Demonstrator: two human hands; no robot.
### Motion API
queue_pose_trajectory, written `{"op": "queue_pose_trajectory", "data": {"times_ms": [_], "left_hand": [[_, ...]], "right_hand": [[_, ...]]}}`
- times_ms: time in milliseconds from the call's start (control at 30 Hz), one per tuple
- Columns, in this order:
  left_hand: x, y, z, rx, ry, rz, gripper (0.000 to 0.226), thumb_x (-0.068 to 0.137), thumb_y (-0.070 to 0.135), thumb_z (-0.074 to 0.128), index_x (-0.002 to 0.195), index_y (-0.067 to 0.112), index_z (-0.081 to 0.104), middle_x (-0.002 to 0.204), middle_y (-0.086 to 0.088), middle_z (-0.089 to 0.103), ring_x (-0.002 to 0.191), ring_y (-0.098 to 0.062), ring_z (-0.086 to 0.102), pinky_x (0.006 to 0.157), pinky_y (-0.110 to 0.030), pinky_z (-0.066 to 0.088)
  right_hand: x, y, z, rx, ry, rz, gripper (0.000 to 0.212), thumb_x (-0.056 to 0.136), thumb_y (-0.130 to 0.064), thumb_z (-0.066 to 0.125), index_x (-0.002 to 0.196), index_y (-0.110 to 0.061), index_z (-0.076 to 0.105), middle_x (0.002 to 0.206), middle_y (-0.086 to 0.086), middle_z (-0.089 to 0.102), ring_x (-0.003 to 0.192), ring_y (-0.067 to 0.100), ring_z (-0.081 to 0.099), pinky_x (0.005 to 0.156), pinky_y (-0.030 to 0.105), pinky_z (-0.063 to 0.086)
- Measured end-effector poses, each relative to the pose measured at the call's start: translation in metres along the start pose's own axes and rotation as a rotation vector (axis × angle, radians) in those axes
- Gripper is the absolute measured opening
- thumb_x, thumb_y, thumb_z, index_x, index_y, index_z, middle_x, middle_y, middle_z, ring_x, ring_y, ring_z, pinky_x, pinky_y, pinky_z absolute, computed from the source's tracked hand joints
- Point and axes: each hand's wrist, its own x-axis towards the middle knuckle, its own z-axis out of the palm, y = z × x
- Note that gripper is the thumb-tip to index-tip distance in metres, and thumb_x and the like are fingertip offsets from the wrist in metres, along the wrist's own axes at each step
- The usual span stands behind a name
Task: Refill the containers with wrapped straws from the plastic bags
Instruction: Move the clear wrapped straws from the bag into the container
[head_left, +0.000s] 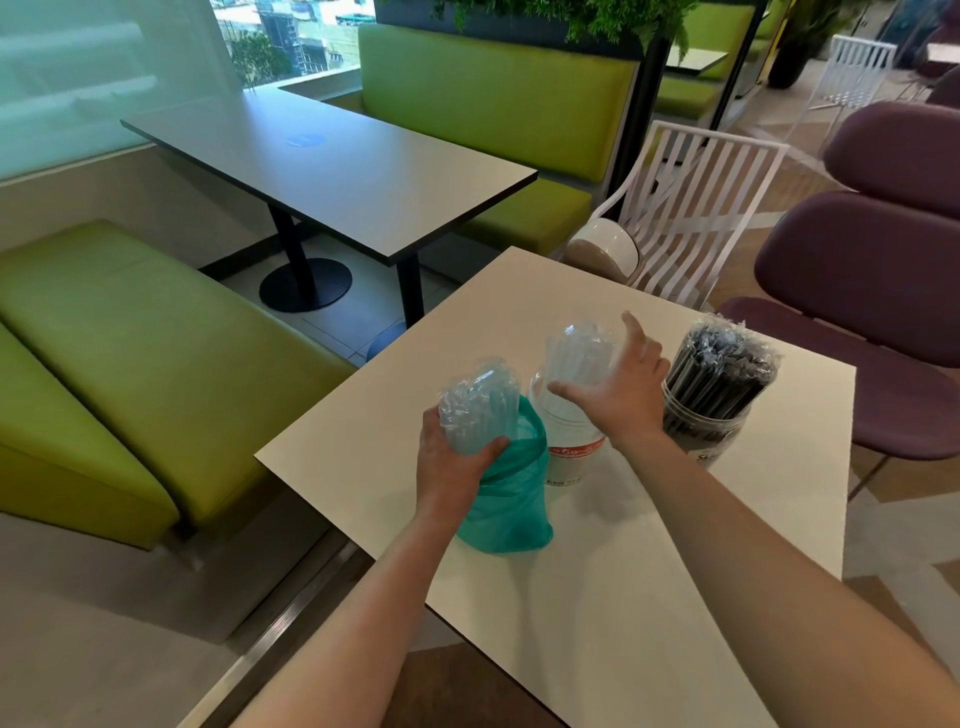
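Two handfuls are in play. My left hand (457, 457) has its grip clamped on clear wrapped straws (480, 410) in the teal bag (506, 499) on the surface (623, 597). I should lift them straight up. My right hand (623, 387), fingers spread, steadies straws in the clear container (569, 452); I would keep them upright. Rightmost, the black-straw container (711, 395) looks full.

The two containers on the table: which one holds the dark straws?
The container on the right, beyond the right hand, is packed with dark wrapped straws. The middle container, with red lettering, holds clear-wrapped ones.
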Motion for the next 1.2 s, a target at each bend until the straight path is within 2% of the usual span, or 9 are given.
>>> {"op": "queue_pose_trajectory", "data": {"times_ms": [133, 333, 500, 767, 867, 933, 1000, 1133, 1200], "left_hand": [[-0.001, -0.001, 0.001, -0.01, -0.001, 0.001, 0.073, 0.068, 0.04, 0.087, 0.122, 0.03, 0.038, 0.122, 0.005, 0.054, 0.114, -0.019, 0.055, 0.093, -0.036, 0.053], [-0.002, 0.001, 0.0, -0.02, 0.003, 0.003, 0.072, 0.068, 0.038, 0.087, 0.12, 0.031, 0.038, 0.121, 0.004, 0.054, 0.111, -0.018, 0.055, 0.09, -0.032, 0.052], [-0.002, 0.0, -0.001, -0.037, -0.005, 0.004, 0.073, 0.067, 0.039, 0.087, 0.12, 0.033, 0.038, 0.122, 0.004, 0.054, 0.113, -0.019, 0.055, 0.093, -0.036, 0.053], [-0.003, 0.001, -0.002, -0.051, -0.028, -0.006, 0.074, 0.068, 0.04, 0.087, 0.123, 0.033, 0.037, 0.124, 0.005, 0.053, 0.114, -0.019, 0.055, 0.093, -0.035, 0.053], [-0.004, 0.003, -0.005, -0.059, -0.029, 0.0, 0.071, 0.069, 0.038, 0.086, 0.12, 0.034, 0.037, 0.12, 0.007, 0.052, 0.111, -0.016, 0.054, 0.088, -0.027, 0.05], [-0.006, 0.004, -0.006, -0.071, -0.028, 0.002, 0.071, 0.069, 0.038, 0.087, 0.12, 0.034, 0.038, 0.118, 0.008, 0.053, 0.11, -0.016, 0.055, 0.087, -0.026, 0.05], [-0.008, 0.005, -0.008, -0.08, -0.031, 0.006, 0.069, 0.07, 0.036, 0.086, 0.12, 0.033, 0.038, 0.115, 0.009, 0.054, 0.106, -0.014, 0.055, 0.081, -0.019, 0.049], [-0.011, 0.01, -0.01, -0.057, -0.031, 0.026, 0.067, 0.07, 0.033, 0.087, 0.117, 0.032, 0.039, 0.104, 0.017, 0.052, 0.093, -0.001, 0.055, 0.069, -0.008, 0.044], [-0.012, 0.011, -0.011, -0.062, -0.043, 0.025, 0.066, 0.07, 0.029, 0.087, 0.116, 0.031, 0.04, 0.101, 0.02, 0.053, 0.088, 0.007, 0.053, 0.064, -0.005, 0.045]], "right_hand": [[-0.007, 0.011, 0.01, 0.017, -0.039, 0.167, 0.124, 0.058, -0.055, 0.086, 0.151, -0.016, 0.013, 0.144, 0.015, 0.032, 0.133, 0.035, 0.034, 0.107, 0.048, 0.034], [0.013, 0.011, 0.005, 0.249, -0.111, 0.231, 0.068, 0.067, -0.023, 0.088, 0.123, -0.004, 0.054, 0.123, 0.014, 0.056, 0.106, 0.029, 0.058, 0.087, 0.036, 0.048], [0.028, 0.005, 0.003, 0.176, -0.136, 0.225, 0.053, 0.06, -0.023, 0.092, 0.101, -0.009, 0.059, 0.107, 0.015, 0.061, 0.087, 0.033, 0.067, 0.08, 0.043, 0.057], [0.004, 0.011, 0.014, 0.315, -0.156, 0.198, 0.077, 0.071, -0.008, 0.083, 0.139, -0.008, 0.047, 0.125, 0.012, 0.055, 0.104, 0.029, 0.062, 0.096, 0.045, 0.051], [-0.018, 0.003, 0.008, 0.363, -0.009, 0.193, 0.08, 0.076, -0.007, 0.079, 0.145, -0.006, 0.038, 0.129, 0.01, 0.045, 0.107, 0.019, 0.058, 0.101, 0.029, 0.044], [-0.038, -0.005, 0.006, 0.404, 0.126, 0.157, 0.073, 0.078, -0.004, 0.076, 0.142, -0.009, 0.041, 0.125, 0.006, 0.039, 0.092, -0.003, 0.051, 0.089, 0.01, 0.038], [-0.056, -0.013, 0.007, 0.434, 0.177, 0.077, 0.059, 0.078, 0.0, 0.072, 0.131, -0.011, 0.049, 0.121, 0.006, 0.041, 0.084, -0.003, 0.044, 0.082, 0.005, 0.037], [-0.075, -0.022, 0.019, 0.49, -0.096, -0.032, 0.043, 0.082, -0.006, 0.068, 0.123, -0.017, 0.058, 0.111, 0.0, 0.057, 0.085, 0.009, 0.055, 0.082, 0.025, 0.054], [-0.077, -0.026, 0.022, 0.531, -0.267, -0.027, 0.051, 0.084, -0.011, 0.069, 0.133, -0.017, 0.053, 0.117, -0.003, 0.06, 0.088, 0.006, 0.056, 0.079, 0.02, 0.054]]}}
